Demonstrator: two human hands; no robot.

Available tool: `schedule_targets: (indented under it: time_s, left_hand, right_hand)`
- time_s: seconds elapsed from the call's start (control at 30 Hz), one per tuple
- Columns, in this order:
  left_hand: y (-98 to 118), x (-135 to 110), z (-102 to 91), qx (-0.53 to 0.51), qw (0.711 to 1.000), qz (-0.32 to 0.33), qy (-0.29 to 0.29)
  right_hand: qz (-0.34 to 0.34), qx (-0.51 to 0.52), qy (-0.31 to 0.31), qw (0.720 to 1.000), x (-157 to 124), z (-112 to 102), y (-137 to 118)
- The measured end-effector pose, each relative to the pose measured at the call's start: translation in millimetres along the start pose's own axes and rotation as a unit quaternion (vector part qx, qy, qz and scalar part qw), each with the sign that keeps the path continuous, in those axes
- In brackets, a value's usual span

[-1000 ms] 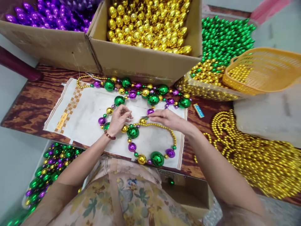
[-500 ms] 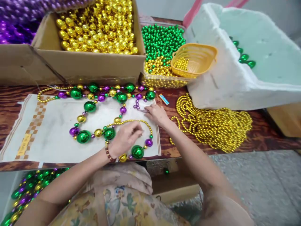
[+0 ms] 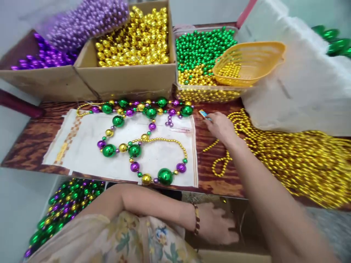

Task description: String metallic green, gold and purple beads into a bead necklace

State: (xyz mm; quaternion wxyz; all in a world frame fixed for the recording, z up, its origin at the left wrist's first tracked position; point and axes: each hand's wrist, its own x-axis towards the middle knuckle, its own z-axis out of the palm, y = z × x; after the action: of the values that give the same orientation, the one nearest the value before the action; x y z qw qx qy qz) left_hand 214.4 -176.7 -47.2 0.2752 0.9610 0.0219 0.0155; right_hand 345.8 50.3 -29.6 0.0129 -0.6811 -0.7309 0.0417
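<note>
My right hand [image 3: 221, 127] is at a small blue-and-orange box [image 3: 203, 114] on the wooden table, its fingertips closed over the box's right end. Below the table's front edge, my left hand [image 3: 216, 223] is stretched over a cardboard box [image 3: 233, 255], palm down with its fingers spread and nothing in them. A necklace of large green, gold and purple beads [image 3: 165, 176] lies in loops on a white cloth [image 3: 85, 146]. Beside its short purple bead cluster lies a thin metal tool [image 3: 181, 130], perhaps tweezers.
Along the back stand cardboard boxes of purple beads [image 3: 44, 58] and gold beads [image 3: 134, 40], then a clear bin of green and gold beads [image 3: 203, 47] with a yellow basket [image 3: 255, 62]. A white foam box [image 3: 290, 84] and gold bead strands [image 3: 307, 164] are at right.
My right hand has left the thin tool and gone right to the small box. My left hand has come off the necklace and dropped below the table edge. The view has shifted.
</note>
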Motion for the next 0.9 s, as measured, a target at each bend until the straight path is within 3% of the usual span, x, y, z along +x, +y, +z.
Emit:
schedule_targets:
  time_s: [0.1, 0.17, 0.23, 0.3, 0.37, 0.43, 0.57, 0.73, 0.8, 0.9]
  left_hand:
    - [-11.4, -50.2, -16.4, -0.014, 0.999, -0.040, 0.035]
    - [-23.6, -99.5, -38.6, 0.016, 0.980, -0.114, 0.161]
    - [-35.9, -153.7, -60.9, 0.066, 0.911, -0.240, 0.330]
    - [-46.4, -203.8, -76.2, 0.126, 0.818, -0.355, 0.436]
    - [-54.2, -241.7, -82.0, 0.167, 0.752, -0.476, 0.426]
    - [-60.0, -263.4, -80.8, 0.181, 0.731, -0.545, 0.368]
    - [-69.6, -270.5, -75.6, 0.176, 0.742, -0.562, 0.321]
    - [-79.7, -271.1, -80.9, 0.173, 0.759, -0.560, 0.284]
    - [-82.7, -275.4, -83.2, 0.163, 0.775, -0.553, 0.258]
    - [-86.2, -282.5, -84.7, 0.133, 0.790, -0.533, 0.273]
  right_hand:
    - [0.031, -0.014, 0.024, 0.999, 11.8, 13.8, 1.5]
    - [0.036, -0.012, 0.029, 0.999, 17.7, 20.7, -0.6]
    - [0.033, -0.008, 0.034, 0.999, 22.2, 25.7, -2.1]
    - [0.031, -0.004, 0.037, 0.999, 26.0, 28.5, -1.7]
    - [0.031, -0.005, 0.038, 0.999, 29.2, 28.5, 0.5]
    - [0.035, 0.008, 0.042, 0.998, 31.1, 24.9, 1.6]
    - [0.007, 0.184, 0.067, 0.981, 26.7, 9.7, -18.6]
    - [-0.145, 0.292, -0.017, 0.945, 5.9, -3.3, -108.4]
    - [-0.264, 0.354, -0.071, 0.894, -0.3, -3.6, -148.7]
    - [-0.339, 0.393, -0.155, 0.841, -0.8, -0.4, -191.0]
